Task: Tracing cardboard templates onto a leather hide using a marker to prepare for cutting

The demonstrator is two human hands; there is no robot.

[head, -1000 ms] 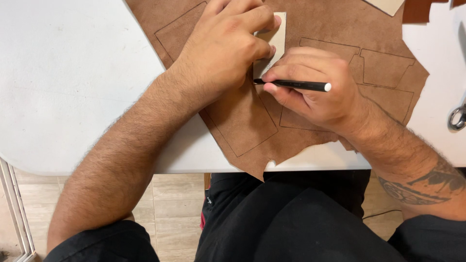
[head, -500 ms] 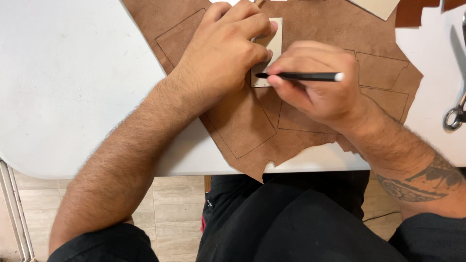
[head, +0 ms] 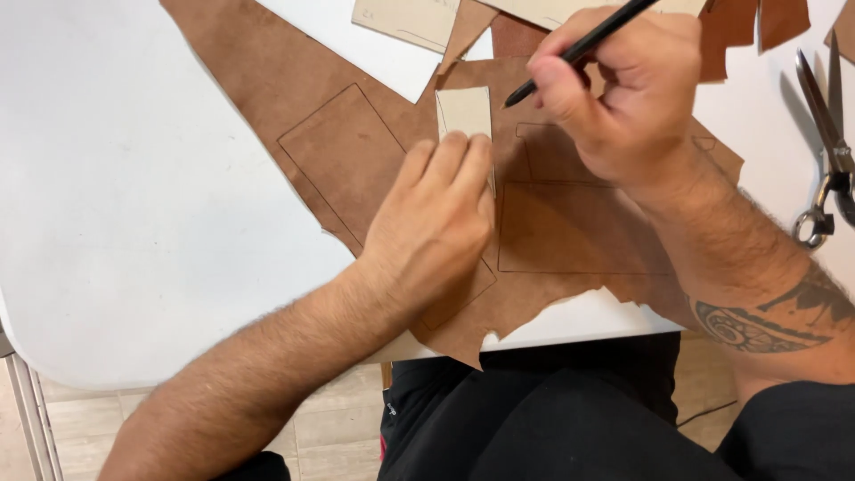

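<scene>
Leather: 1 brown piece (head: 338, 151) lies flat on the white counter (head: 116, 196), with several pen-drawn rectangles on it.
Template: small pale card (head: 463, 110) sits on the leather near centre, at 12 o'clock from the left hand.
Left hand: left hand (head: 432, 227) lies palm down, fingers (head: 454, 160) straight, tips pressing the card's lower end; its grip is flat and closed around nothing.
Right hand: right hand (head: 628, 89) has its grip closed around a black pen (head: 579, 44), wrist bent, forearm entering from 4 o'clock.
Pen tip: just beside the card's right edge, at 3 o'clock from the card.
Doing it well: likely needs firm, even pressure on the card and the tip kept tight against its edge.
Nearby: metal scissors (head: 824, 147) at 3 o'clock; paper sheets (head: 405, 20) at 12 o'clock.
</scene>
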